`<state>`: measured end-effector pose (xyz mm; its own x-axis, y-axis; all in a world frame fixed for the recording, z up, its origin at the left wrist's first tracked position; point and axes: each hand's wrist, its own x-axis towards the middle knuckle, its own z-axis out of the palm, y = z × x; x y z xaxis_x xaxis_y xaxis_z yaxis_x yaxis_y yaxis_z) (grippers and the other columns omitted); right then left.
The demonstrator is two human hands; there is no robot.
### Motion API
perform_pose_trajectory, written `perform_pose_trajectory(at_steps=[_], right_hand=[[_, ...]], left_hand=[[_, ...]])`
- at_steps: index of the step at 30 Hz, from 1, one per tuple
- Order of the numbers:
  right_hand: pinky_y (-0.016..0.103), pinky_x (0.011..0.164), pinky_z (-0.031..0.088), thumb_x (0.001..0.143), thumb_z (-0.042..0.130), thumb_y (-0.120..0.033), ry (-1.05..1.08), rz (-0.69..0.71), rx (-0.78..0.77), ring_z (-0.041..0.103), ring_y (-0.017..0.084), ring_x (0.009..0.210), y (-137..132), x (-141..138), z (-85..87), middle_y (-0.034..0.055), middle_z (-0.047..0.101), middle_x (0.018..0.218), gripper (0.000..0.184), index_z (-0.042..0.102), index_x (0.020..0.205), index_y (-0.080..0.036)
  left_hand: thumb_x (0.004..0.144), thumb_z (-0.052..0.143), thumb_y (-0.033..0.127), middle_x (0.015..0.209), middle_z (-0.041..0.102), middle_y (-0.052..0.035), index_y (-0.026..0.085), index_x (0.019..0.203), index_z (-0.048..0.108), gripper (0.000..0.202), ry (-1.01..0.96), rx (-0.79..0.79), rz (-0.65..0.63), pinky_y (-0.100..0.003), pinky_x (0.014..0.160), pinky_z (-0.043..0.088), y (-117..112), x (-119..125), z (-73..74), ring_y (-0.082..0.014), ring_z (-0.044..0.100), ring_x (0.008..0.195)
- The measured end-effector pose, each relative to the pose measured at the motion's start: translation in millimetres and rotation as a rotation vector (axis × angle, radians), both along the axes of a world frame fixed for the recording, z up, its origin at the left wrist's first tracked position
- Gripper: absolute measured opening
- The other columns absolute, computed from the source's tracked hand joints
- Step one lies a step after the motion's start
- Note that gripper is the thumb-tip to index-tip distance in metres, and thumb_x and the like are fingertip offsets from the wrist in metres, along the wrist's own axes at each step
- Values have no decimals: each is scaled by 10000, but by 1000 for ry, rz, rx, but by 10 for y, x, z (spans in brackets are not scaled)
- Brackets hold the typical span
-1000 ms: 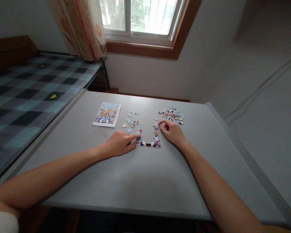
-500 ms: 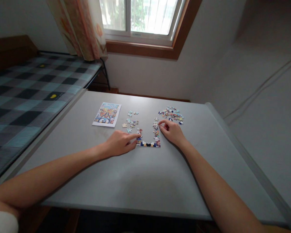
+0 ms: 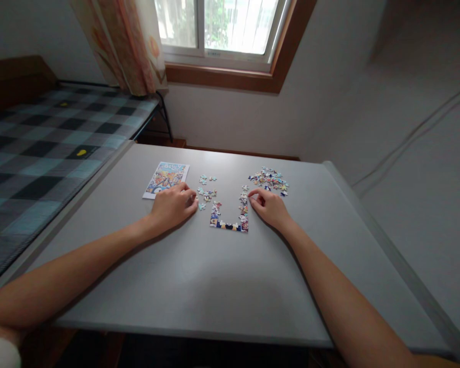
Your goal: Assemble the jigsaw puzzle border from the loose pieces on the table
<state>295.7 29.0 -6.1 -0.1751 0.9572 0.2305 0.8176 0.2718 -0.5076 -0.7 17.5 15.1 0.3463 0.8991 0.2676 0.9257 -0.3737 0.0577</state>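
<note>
A partly joined jigsaw puzzle (image 3: 229,226) forms a U on the grey table, with a bottom row and two sides. My left hand (image 3: 172,205) is closed at the left of the loose pieces, its thumb and fingertips around a pale puzzle piece (image 3: 197,198), mostly hidden. My right hand (image 3: 268,205) rests with thumb and index fingertip together, against the outer edge of the puzzle's right side; anything between them is hidden. Several loose pieces (image 3: 209,193) lie between my left hand and the puzzle. A single piece (image 3: 245,187) lies at the top of the right side.
A pile of jigsaw pieces (image 3: 270,178) lies beyond my right hand. A printed picture sheet (image 3: 167,174) lies at the left, partly under my left hand. A bed with a checked cover (image 3: 80,122) stands left of the table (image 3: 199,286); a wall and window are behind.
My left hand has moved left and away from the puzzle's left side to the pale piece, its pointing index finger now curled. My right hand stays by the right side.
</note>
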Motion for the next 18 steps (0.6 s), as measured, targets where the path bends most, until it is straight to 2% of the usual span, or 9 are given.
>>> perform_pose_trajectory(at_steps=[7,11,13,16,18], right_hand=[[242,594,318,816,520,-268,-3,-5,-1,493,129,592,-5,-5,10,-30,505,595,171,660,893,-208],[243,595,322,813,519,-269,-2,-5,0,494,129,587,-1,-3,1,-28,512,596,176,663,895,-209],[243,594,324,811,519,-270,0,-4,0,495,129,585,1,-1,-3,-29,514,594,176,662,895,-210],[243,593,326,808,517,-265,2,-5,1,495,129,582,3,1,-4,-29,512,589,177,662,893,-209],[244,592,325,807,514,-262,-1,-5,-1,493,128,577,3,2,-2,-28,517,590,179,662,892,-208]], left_hand=[[965,372,342,939,673,-72,176,911,690,363,121,64,-87,-288,626,392,35,-35,-24,-199,631,777],[945,408,256,858,685,-65,197,1026,675,286,88,93,-78,-300,626,402,91,-89,-33,-208,632,743],[928,435,232,895,685,-71,200,1048,670,266,58,128,-84,-300,646,417,114,-107,-37,-207,630,766],[912,460,209,1076,653,-90,200,1038,670,245,-5,249,-128,-315,723,440,83,-80,-34,-215,615,888],[921,462,241,1033,658,-91,200,1055,663,245,-59,289,-187,-316,733,444,2,-20,-37,-198,613,849]])
